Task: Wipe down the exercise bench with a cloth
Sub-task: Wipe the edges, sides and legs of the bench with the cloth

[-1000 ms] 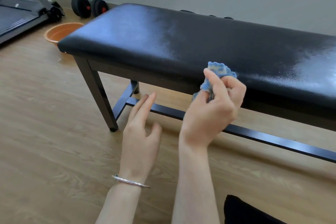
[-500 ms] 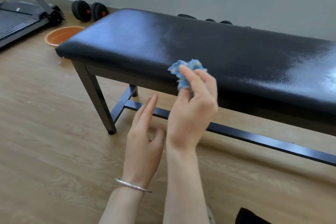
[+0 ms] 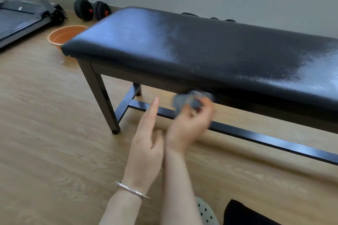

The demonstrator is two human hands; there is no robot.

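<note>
- The exercise bench (image 3: 201, 51) was seen in the head view, stood on a wooden floor (image 3: 45, 133) close to a grey wall. Its black padded top was marked with pale, dull patches near the left end and at the right end.
- The cloth (image 3: 190, 99), blue-grey and smeared by motion blur, was held bunched up at the front edge of the exercise bench, just under the padding. Whether it was touching the frame could not be told.
- The right grip (image 3: 188, 124) was curled round the cloth, which was pinched in the fingers.
- The left grip (image 3: 146, 142) was spread and nothing was held in it. Its fingers were straight, just beside the right wrist, and a silver bangle (image 3: 131, 190) was worn on its wrist.
- An orange basin (image 3: 62, 36) was set on the floor behind the bench's left end. Black dumbbells (image 3: 91, 10) and a treadmill (image 3: 20, 18) were placed farther back.
- A pale perforated shoe (image 3: 206, 212) was seen at the bottom edge.
</note>
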